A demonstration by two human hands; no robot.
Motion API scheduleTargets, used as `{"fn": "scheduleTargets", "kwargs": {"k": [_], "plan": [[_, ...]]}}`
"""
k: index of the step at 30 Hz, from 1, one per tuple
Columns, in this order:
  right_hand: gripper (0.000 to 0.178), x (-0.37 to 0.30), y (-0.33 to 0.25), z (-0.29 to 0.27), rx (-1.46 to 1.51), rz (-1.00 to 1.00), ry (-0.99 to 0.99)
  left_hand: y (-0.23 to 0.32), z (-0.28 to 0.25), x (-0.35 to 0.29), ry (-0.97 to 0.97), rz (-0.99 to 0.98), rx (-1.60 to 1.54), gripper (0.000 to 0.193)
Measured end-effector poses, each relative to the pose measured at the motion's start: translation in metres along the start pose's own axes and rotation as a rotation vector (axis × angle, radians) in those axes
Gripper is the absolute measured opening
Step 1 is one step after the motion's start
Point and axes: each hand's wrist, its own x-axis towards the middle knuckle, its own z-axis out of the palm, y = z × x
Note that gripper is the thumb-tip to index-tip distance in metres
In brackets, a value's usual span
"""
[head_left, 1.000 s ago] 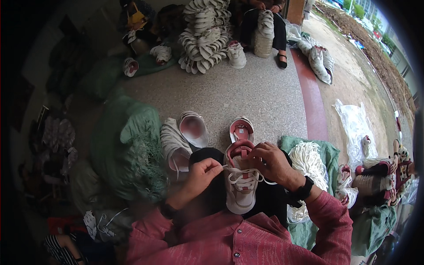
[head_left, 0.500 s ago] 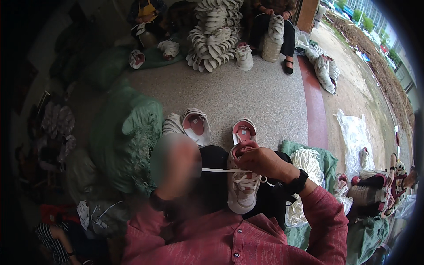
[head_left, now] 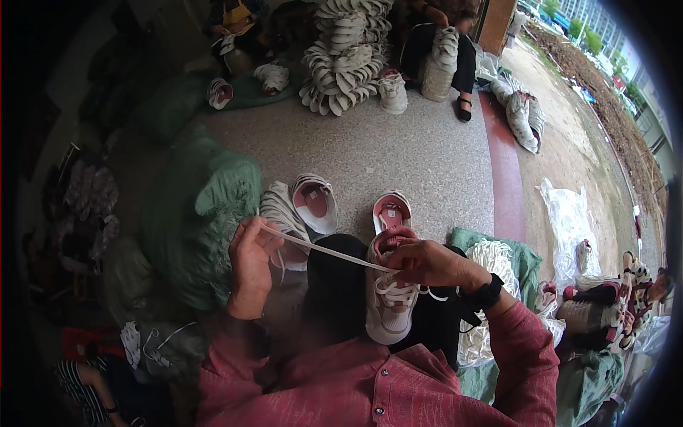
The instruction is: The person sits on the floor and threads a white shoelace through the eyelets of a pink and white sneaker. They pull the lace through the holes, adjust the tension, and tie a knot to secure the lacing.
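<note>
A white sneaker (head_left: pixel 390 313) with a pink lining rests toe toward me on my lap. My right hand (head_left: pixel 435 265) is closed on its upper beside the tongue, its fingertips by the eyelets; the exact grip is partly hidden. From there a white shoelace (head_left: pixel 324 249) stretches left to my raised left hand (head_left: pixel 250 260), which pinches it between thumb and fingers. A loose lace end dangles below that hand. Just beyond the held shoe is another pink-lined sneaker (head_left: pixel 392 210). Nested white shoe uppers (head_left: pixel 284 206) lie on the floor past my left knee.
A bulging green sack (head_left: pixel 203 213) stands at left. Bundled white laces (head_left: pixel 491 267) lie on green sacking at right, near a clear plastic sheet (head_left: pixel 569 224). Stacked shoe uppers (head_left: pixel 341 60) rise at the back, with seated co-workers nearby. Another person sits at far right.
My left hand has moved left and up with the shoelace, which now slopes up toward it instead of running level. My right hand and the sneaker have stayed nearly in place.
</note>
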Motion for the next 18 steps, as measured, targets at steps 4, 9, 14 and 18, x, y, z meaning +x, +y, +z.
{"fn": "scheduleTargets", "kwargs": {"k": [4, 9, 14, 18], "plan": [[0.012, 0.004, 0.000, 0.007, -0.179, -0.238, 0.068, -0.005, -0.002, 0.001, -0.267, -0.248, -0.091, 0.008], [0.010, 0.003, 0.001, 0.008, -0.027, -0.153, 0.051, -0.047, 0.031, -0.019, -0.493, -0.161, 0.478, 0.013], [0.011, 0.017, 0.012, 0.018, -0.091, -0.264, 0.270, -0.071, 0.058, -0.043, -0.719, 0.093, 0.890, 0.015], [0.013, 0.028, 0.026, 0.017, -0.293, -0.267, 0.213, -0.071, 0.067, -0.045, -0.765, 0.254, 1.067, 0.014]]}}
